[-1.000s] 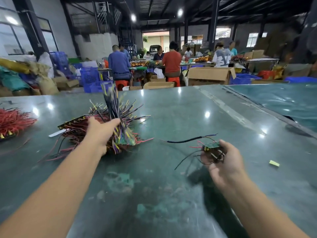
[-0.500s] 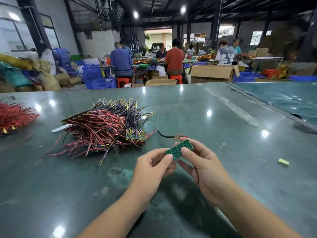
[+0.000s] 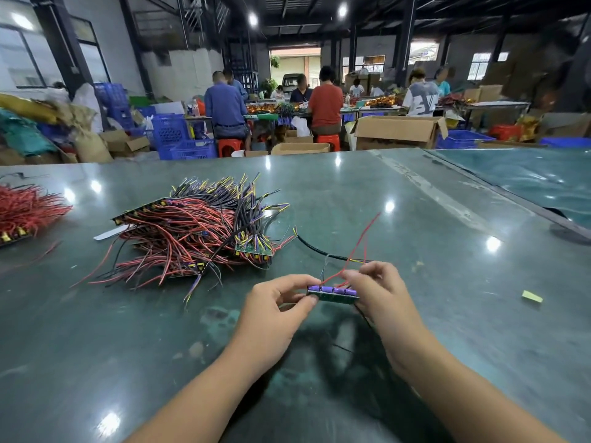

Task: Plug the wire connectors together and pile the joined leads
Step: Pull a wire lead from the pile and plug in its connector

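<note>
A small green circuit board with purple parts on its top is held between both hands just above the green table. My left hand pinches its left end with thumb and fingers. My right hand grips its right end. Red and black leads rise from the board and trail back over the table. A big pile of boards with red, black and purple leads lies to the left, beyond my left hand.
A second heap of red leads lies at the table's left edge. A white strip pokes out beside the big pile. A small yellow-green scrap lies to the right. Seated workers, boxes and blue crates fill the background.
The board has been turned over between my hands, so its purple parts now show instead of the flat green face. A red lead now sticks up from it.
</note>
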`<state>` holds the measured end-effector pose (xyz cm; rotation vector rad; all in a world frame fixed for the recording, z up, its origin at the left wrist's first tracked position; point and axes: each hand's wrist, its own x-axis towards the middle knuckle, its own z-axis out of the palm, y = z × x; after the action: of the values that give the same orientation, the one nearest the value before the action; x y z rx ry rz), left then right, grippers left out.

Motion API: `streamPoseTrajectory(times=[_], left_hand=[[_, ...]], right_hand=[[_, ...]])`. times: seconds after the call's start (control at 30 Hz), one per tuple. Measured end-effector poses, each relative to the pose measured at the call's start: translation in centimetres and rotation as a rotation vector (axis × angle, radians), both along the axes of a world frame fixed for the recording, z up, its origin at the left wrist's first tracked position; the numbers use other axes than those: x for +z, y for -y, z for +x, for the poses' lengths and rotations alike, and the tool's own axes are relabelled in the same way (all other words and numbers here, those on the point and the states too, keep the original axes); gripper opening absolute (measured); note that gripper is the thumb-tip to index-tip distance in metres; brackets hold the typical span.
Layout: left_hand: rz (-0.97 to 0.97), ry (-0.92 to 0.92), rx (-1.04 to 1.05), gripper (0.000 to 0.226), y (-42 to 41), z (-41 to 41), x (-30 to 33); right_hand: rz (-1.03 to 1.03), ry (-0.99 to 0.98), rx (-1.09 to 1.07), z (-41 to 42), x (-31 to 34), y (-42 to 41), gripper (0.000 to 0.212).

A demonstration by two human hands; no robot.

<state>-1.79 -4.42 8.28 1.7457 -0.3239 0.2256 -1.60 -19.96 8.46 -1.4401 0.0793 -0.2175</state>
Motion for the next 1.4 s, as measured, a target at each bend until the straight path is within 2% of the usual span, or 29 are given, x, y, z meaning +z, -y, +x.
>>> streamPoseTrajectory(times=[0.07,0.1,0.27,0.37,0.43,0.5,0.63,0.7,0.77,0.8,0.9,1.0,1.1,1.13,1.2,1.27,1.33,1.37,1.4], left_hand=[[0.041,0.016,0.02,0.031,0.0,-0.1,0.0],[0.041,0.024,0.045,0.03,0.0,-0.1,-0.1],[-0.123,0.075,0.233,0.028,-0.4,0.4,0.4],[-0.305,0.084,0.352,0.031,-1.1,1.0,0.8],[-0.465,0.068,0.393,0.03,-1.5,1.3,0.9],[-0.61,0.048,0.395,0.028,-1.9,1.4,1.2],[-0.776,0.08,0.451,0.026,-3.1,1.7,2.3],[-0.829,0.126,0.499,0.025,-4.3,2.1,3.0],[-0.869,0.148,0.544,0.025,-5.5,2.3,3.5],[-0.881,0.15,0.564,0.024,-6.0,2.4,3.6],[-0.902,0.131,0.616,0.024,-6.8,2.7,3.6],[-0.929,0.117,0.647,0.022,-7.1,2.9,3.7],[-0.922,0.119,0.638,0.021,-7.1,2.8,3.5],[-0.922,0.118,0.624,0.021,-7.0,2.8,3.3],[-0.917,0.095,0.579,0.02,-6.7,2.7,3.1],[-0.919,0.031,0.479,0.019,-6.1,2.7,2.9],[-0.946,-0.066,0.325,0.019,-5.3,2.4,2.7],[-0.945,-0.112,0.247,0.019,-4.9,2.2,2.6],[-0.922,-0.149,0.177,0.018,-4.5,2.0,2.4]], right_hand=[[0.229,-0.026,-0.044,0.4,0.5,0.5,0.016],[0.27,-0.025,-0.099,0.6,0.7,0.9,0.019],[0.155,-0.044,-0.39,1.4,0.8,2.9,0.028],[0.061,-0.083,-0.431,1.8,0.5,3.6,0.03],[-0.167,-0.084,-0.394,1.8,0.1,3.6,0.035],[-0.511,-0.083,-0.335,1.9,-0.3,3.5,0.045],[-1.078,-0.199,-0.21,2.8,0.0,2.8,0.059],[-1.271,-0.212,-0.182,3.7,0.4,2.4,0.049],[-1.393,-0.186,-0.193,4.8,0.9,2.3,0.029],[-1.402,-0.184,-0.196,5.4,1.1,2.2,0.022],[-1.282,-0.168,-0.211,6.8,1.9,2.0,0.022],[-1.109,-0.003,-0.387,8.7,4.0,2.2,0.02],[-1.063,0.127,-0.548,12.1,7.6,3.3,0.02],[-1.083,0.121,-0.581,13.1,8.7,3.6,0.021],[-1.181,0.035,-0.581,14.2,9.6,4.0,0.041],[-1.125,0.045,-0.445,13.3,9.1,3.2,0.042],[-0.813,0.076,-0.182,10.6,7.4,1.4,0.021],[-0.609,0.033,-0.021,8.6,6.6,0.3,0.017],[-0.439,-0.041,0.116,6.5,6.1,-0.6,0.022]])
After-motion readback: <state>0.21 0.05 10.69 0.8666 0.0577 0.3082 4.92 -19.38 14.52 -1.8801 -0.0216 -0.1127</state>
